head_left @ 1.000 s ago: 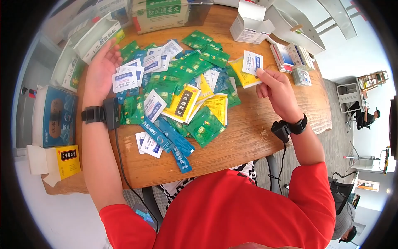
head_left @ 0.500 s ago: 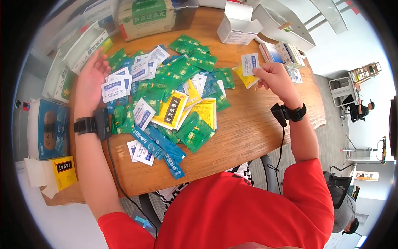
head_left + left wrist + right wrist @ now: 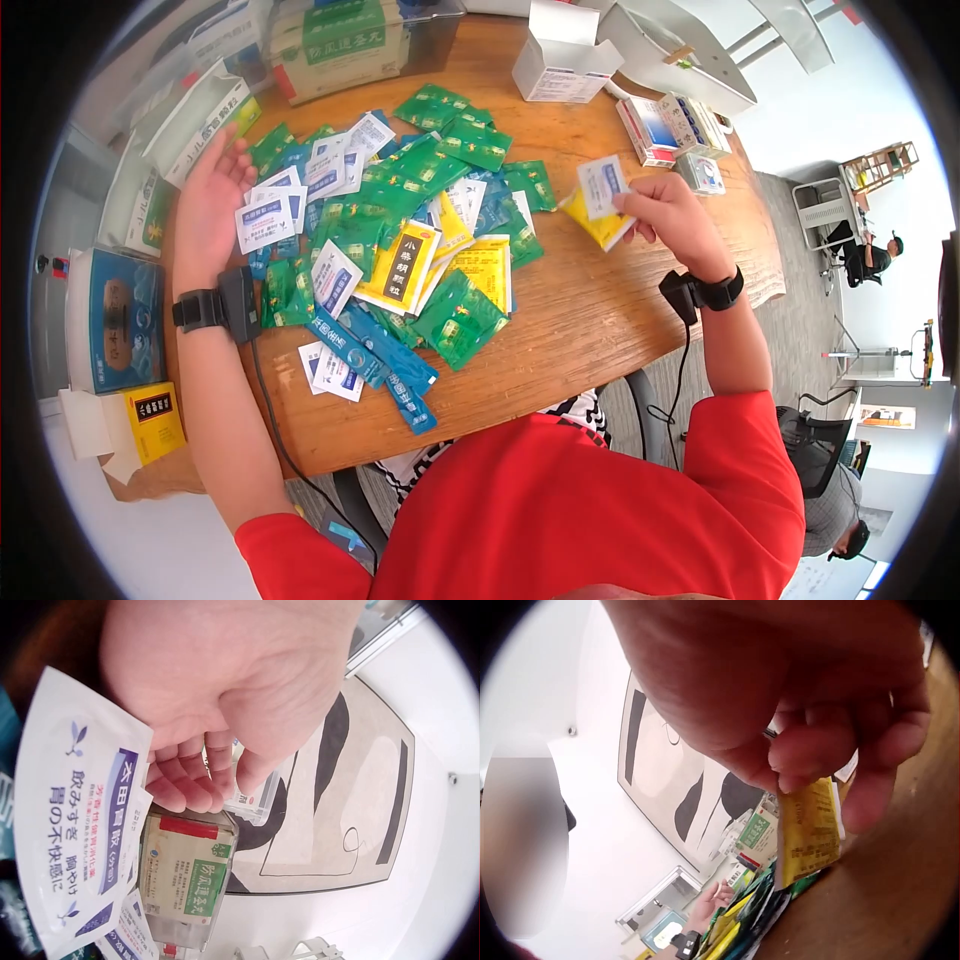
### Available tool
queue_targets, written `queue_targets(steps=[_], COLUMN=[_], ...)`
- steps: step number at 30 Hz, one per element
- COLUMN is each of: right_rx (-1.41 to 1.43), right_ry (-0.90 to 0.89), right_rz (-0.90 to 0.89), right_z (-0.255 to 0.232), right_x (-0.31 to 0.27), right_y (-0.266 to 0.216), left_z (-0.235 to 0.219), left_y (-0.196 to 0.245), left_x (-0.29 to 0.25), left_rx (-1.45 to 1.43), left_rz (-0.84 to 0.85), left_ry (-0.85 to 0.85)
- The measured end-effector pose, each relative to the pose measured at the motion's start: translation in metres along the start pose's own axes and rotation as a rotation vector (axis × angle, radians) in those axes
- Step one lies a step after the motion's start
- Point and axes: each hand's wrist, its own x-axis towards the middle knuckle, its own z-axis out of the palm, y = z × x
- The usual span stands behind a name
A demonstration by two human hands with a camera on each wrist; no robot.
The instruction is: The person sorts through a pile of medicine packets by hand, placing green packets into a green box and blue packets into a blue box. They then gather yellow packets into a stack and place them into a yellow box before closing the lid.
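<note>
My right hand pinches a white sachet together with a yellow sachet between thumb and fingers, to the right of the pile. From the right wrist view, the yellow sachet hangs below the fingertips. At the pile's left edge, my left hand lies palm up with loosely bent fingers and holds nothing. White sachets with blue print sit right beside it. The pile mixes green packets, yellow sachets, blue stick packs and white ones.
Upright white-green boxes and a clear bin line the back left. A blue box and an opened yellow box stand at left. Toward the back right are an open white box and small medicine boxes.
The right hand has carried the white and yellow sachets to the right, away from the pile, and slightly nearer the body. The left hand stays by the pile; the head view has shifted.
</note>
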Motion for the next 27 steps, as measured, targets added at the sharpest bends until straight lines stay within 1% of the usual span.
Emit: queue_targets(steps=[1, 2, 4, 8, 10, 13, 14, 16, 17, 19, 20, 22, 23, 25, 26, 27], right_rx=[0.020, 0.020, -0.004, -0.086, 0.066, 0.124, 0.126, 0.110, 0.110, 0.015, 0.014, -0.045, -0.048, -0.062, -0.064, -0.040], right_ry=[-0.072, -0.070, 0.086, 0.040, 0.139, 0.151, 0.153, 0.113, 0.115, 0.043, 0.042, 0.135, 0.131, 0.244, 0.241, 0.189], right_rz=[0.037, 0.039, -0.048, -0.027, -0.010, -0.045, -0.046, -0.123, -0.124, -0.129, -0.130, -0.099, -0.100, -0.068, -0.068, -0.111], right_z=[-0.001, -0.002, -0.004, -0.012, -0.009, -0.006, -0.005, -0.003, -0.002, 0.000, 0.000, 0.002, 0.002, -0.001, -0.001, -0.001], right_x=[-0.004, -0.002, 0.002, 0.001, 0.001, 0.006, 0.010, 0.020, 0.023, 0.029, 0.030, 0.033, 0.034, 0.035, 0.035, 0.034], right_y=[-0.001, 0.002, 0.011, 0.010, 0.011, 0.003, 0.003, 0.007, 0.007, 0.007, 0.007, 0.007, 0.007, 0.009, 0.009, 0.009], left_z=[0.000, 0.000, 0.001, 0.001, 0.002, 0.002, 0.002, 0.001, 0.000, 0.001, 0.001, 0.002, 0.003, 0.002, 0.002, 0.002], left_y=[0.000, -0.001, -0.001, 0.000, 0.000, 0.001, 0.001, 0.000, 0.000, 0.001, 0.001, 0.001, 0.000, -0.001, 0.000, 0.000], left_x=[0.001, 0.001, 0.001, 0.000, 0.000, 0.000, 0.000, 0.001, 0.001, 0.002, 0.001, 0.000, -0.001, -0.001, -0.001, -0.001], left_rx=[0.005, 0.004, -0.004, -0.011, -0.005, -0.012, -0.010, -0.015, -0.015, -0.016, -0.016, -0.006, -0.009, 0.011, 0.009, 0.004], left_rz=[0.003, 0.001, 0.000, 0.002, 0.000, -0.009, -0.008, -0.012, -0.011, -0.009, -0.008, -0.003, -0.001, 0.010, 0.009, 0.003], left_ry=[-0.007, -0.008, 0.006, 0.005, 0.014, 0.025, 0.022, 0.004, 0.001, -0.002, -0.001, 0.004, 0.008, 0.002, 0.006, 0.006])
